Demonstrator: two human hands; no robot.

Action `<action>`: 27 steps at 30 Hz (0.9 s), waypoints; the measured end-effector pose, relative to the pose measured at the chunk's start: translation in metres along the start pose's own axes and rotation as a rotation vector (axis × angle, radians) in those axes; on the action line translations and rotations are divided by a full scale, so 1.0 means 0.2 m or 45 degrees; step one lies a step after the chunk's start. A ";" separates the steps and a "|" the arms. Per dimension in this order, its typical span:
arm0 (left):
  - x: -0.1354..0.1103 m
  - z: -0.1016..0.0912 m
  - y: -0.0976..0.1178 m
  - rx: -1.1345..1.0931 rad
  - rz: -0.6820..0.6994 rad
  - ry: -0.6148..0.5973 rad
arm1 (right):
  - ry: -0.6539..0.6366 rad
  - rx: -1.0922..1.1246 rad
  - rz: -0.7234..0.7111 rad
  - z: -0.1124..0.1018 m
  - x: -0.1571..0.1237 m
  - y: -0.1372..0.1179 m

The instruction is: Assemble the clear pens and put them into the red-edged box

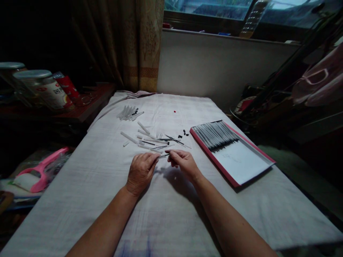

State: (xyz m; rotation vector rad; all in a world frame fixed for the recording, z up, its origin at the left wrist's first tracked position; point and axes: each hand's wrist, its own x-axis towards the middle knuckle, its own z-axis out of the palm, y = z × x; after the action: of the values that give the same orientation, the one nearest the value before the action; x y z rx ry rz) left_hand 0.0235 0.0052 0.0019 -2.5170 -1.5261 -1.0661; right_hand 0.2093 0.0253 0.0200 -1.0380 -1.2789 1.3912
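Observation:
My left hand [142, 172] and my right hand [185, 163] meet above the cloth near the middle of the bed-like surface, fingertips pinched. Between them runs a thin pen refill [163, 155], pale toward the left and dark at the right end; both hands grip it. Just beyond lie translucent pen barrels [129, 137], slim black refills [148, 142] and small clear pieces [159, 135]. Several small black plugs [180, 136] are scattered to the right of these. Farther left is a pile of pale barrels [125, 113].
A red-edged box [243, 166] on the right holds a row of assembled pens [217, 134]. One tiny red piece [174, 111] lies at the back of the white cloth [102, 189]. Lidded jars [49, 91] stand on a wooden table at left, above a pink-handled object [40, 171].

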 end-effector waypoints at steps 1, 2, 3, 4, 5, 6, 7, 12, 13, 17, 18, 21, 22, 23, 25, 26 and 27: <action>0.00 0.00 0.00 -0.014 -0.002 0.006 | -0.094 -0.031 0.025 0.01 0.01 0.01; 0.00 0.00 0.00 -0.035 -0.010 0.019 | -0.169 -0.067 0.028 0.01 0.02 0.02; 0.00 0.01 0.00 -0.057 -0.026 0.040 | -0.216 -0.113 0.009 0.00 0.03 0.02; 0.00 0.01 -0.01 -0.076 -0.049 0.069 | -0.227 -0.179 -0.023 -0.01 0.06 0.03; -0.01 0.02 -0.03 -0.088 -0.076 0.102 | -0.194 -0.280 -0.064 -0.03 0.09 0.03; -0.01 0.02 -0.04 -0.093 -0.102 0.136 | -0.128 -0.427 -0.103 -0.06 0.12 0.02; -0.01 0.02 -0.05 -0.092 -0.121 0.171 | -0.040 -0.620 -0.130 -0.08 0.16 0.01; 0.00 0.02 -0.07 -0.072 -0.098 0.222 | 0.204 -1.619 0.013 -0.11 0.31 -0.05; 0.00 0.02 -0.07 -0.066 -0.089 0.217 | 0.187 -1.711 0.050 -0.10 0.33 -0.05; 0.00 0.02 -0.07 -0.052 -0.069 0.207 | 0.085 -1.870 0.136 -0.03 0.40 -0.06; 0.00 0.02 -0.07 -0.056 -0.068 0.197 | 0.065 -1.878 0.146 -0.03 0.41 -0.06; 0.00 0.03 -0.08 -0.061 -0.073 0.161 | 0.035 -1.803 0.122 -0.04 0.43 -0.07; 0.00 0.03 -0.08 -0.059 -0.075 0.152 | 0.035 -1.727 0.093 -0.06 0.42 -0.07; 0.00 0.03 -0.08 -0.057 -0.077 0.144 | 0.035 -1.611 0.062 -0.07 0.40 -0.07; 0.00 0.03 -0.08 -0.050 -0.077 0.132 | 0.034 -1.247 0.023 -0.09 0.33 -0.07; 0.00 0.03 -0.08 -0.047 -0.072 0.124 | 0.039 -1.016 0.024 -0.10 0.29 -0.06; -0.01 0.03 -0.07 -0.046 -0.063 0.115 | 0.049 -0.777 0.036 -0.10 0.24 -0.05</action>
State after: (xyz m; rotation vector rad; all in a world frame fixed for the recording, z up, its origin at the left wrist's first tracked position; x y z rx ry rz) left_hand 0.0151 0.0140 -0.0080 -2.4296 -1.5669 -1.2069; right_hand 0.2198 0.0753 0.0290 -1.4799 -1.7148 1.0050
